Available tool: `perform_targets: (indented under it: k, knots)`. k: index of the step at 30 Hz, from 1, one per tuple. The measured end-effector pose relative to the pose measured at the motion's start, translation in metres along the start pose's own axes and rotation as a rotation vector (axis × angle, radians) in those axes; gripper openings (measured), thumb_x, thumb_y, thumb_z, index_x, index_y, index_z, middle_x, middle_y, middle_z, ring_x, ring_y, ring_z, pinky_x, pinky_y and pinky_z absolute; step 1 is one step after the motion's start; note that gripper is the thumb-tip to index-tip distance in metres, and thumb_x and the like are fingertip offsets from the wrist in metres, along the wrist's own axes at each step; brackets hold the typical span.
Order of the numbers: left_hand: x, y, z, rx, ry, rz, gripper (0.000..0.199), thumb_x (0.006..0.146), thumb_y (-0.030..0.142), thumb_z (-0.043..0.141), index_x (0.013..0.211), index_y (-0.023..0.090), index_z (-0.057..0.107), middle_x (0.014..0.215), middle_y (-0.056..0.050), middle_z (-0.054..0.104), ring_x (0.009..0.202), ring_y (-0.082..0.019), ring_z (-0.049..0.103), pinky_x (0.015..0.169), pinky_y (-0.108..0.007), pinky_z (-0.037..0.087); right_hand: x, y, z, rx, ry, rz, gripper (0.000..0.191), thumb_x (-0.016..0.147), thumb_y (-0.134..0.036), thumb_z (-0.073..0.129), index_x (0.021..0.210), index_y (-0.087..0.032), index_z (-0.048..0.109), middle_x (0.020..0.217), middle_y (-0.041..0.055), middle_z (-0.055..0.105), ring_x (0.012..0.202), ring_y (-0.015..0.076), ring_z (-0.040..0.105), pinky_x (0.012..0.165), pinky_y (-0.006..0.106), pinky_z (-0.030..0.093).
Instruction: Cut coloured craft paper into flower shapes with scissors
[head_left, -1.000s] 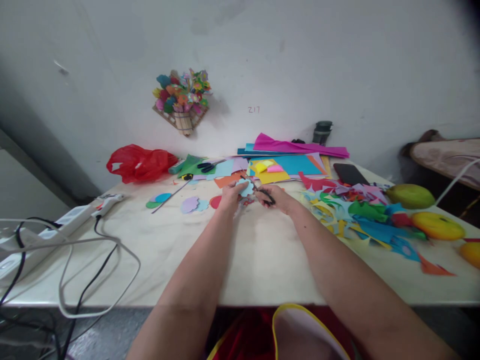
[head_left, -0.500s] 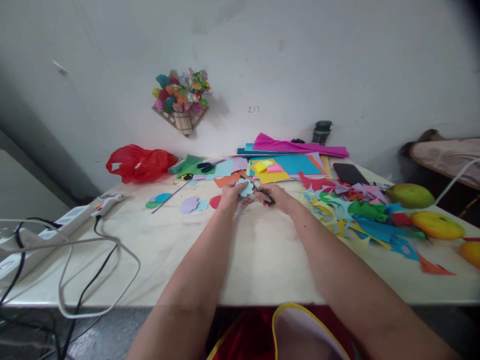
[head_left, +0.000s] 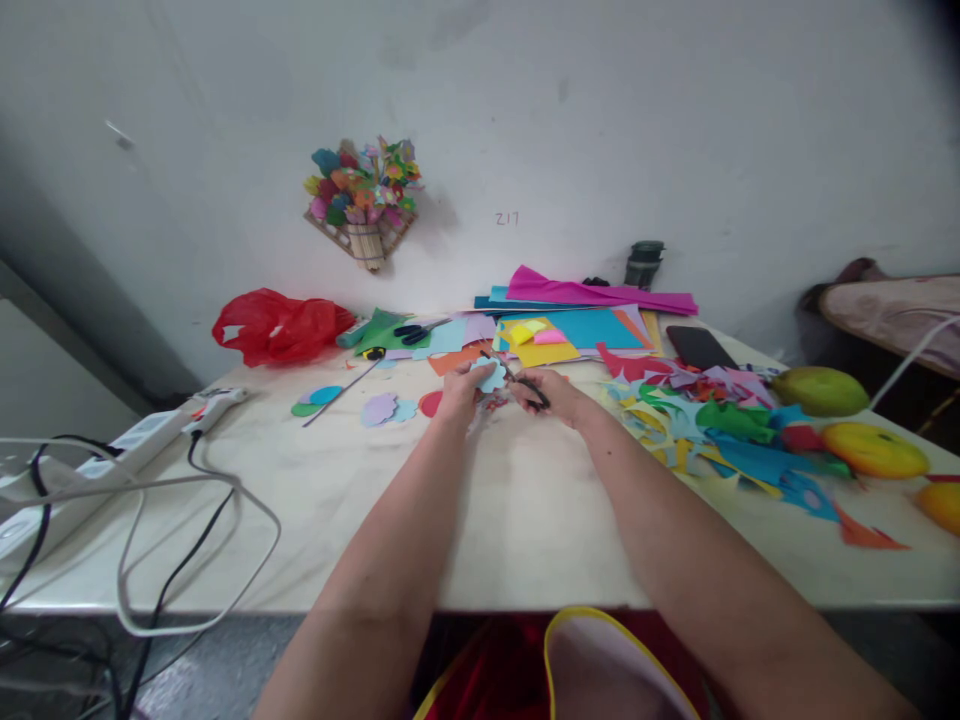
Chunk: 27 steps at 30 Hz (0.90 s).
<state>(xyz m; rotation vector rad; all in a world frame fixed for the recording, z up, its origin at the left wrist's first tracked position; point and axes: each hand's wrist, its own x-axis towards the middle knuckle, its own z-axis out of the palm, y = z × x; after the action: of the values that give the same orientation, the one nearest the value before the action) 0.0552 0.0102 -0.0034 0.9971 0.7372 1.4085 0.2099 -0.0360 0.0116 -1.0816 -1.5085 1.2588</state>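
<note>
A light blue paper piece with a scalloped edge (head_left: 490,376) is pinched in my left hand (head_left: 460,387) above the middle of the table. My right hand (head_left: 553,394) is closed round the handles of dark scissors (head_left: 533,393), whose blades point up and left beside the blue piece. Small scraps lie on the table below my hands. Just left of my left hand is a red paper circle (head_left: 430,404), and farther left are a purple scalloped piece (head_left: 379,409) and a light blue one (head_left: 405,410).
A heap of coloured scraps (head_left: 739,405) and several fruits lie at the right, near a dark phone (head_left: 699,347). Stacked paper sheets (head_left: 592,329) and a red plastic bag (head_left: 279,327) are at the back. Power strips (head_left: 135,440) and cables occupy the left side.
</note>
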Motion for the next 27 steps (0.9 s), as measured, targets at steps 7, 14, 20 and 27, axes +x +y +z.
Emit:
perform_targets:
  k: [7,14,20,27]
  knots:
    - [-0.0013,0.0003,-0.0007,-0.013,-0.019,-0.002,0.031,0.045,0.028,0.085,0.062,0.013,0.064,0.059,-0.004,0.064,0.049,-0.011,0.056,0.047,-0.023,0.041,0.0010,0.0019,0.0004,0.054,-0.001,-0.013,0.026,0.063,-0.040,0.069,0.065,-0.018,0.055,0.047,-0.0045,0.049,0.041,0.0081,0.041,0.040,0.022,0.029]
    - [0.0006,-0.0017,-0.0026,0.003,-0.019,0.017,0.030,0.048,0.028,0.084,0.064,0.012,0.065,0.059,-0.004,0.064,0.049,-0.010,0.055,0.046,-0.023,0.039,0.0014,0.0019,-0.0003,0.052,-0.003,-0.016,0.028,0.062,-0.041,0.069,0.064,-0.018,0.054,0.046,-0.0050,0.049,0.039,0.0074,0.040,0.040,0.022,0.028]
    - [0.0008,-0.0021,-0.0023,0.005,-0.006,0.010,0.030,0.047,0.029,0.085,0.064,0.013,0.065,0.060,-0.004,0.065,0.049,-0.011,0.056,0.047,-0.024,0.041,-0.0009,-0.0007,0.0008,0.027,-0.005,0.021,0.027,0.063,-0.040,0.069,0.068,-0.018,0.056,0.048,-0.0041,0.052,0.041,0.0083,0.043,0.040,0.022,0.030]
    - [0.0002,-0.0005,-0.0014,0.012,0.001,0.006,0.032,0.046,0.030,0.085,0.064,0.014,0.063,0.059,-0.003,0.064,0.050,-0.012,0.056,0.047,-0.023,0.041,0.0003,0.0013,-0.0011,-0.001,0.000,0.026,0.027,0.066,-0.041,0.069,0.066,-0.018,0.055,0.050,-0.0029,0.052,0.042,0.0088,0.044,0.040,0.022,0.029]
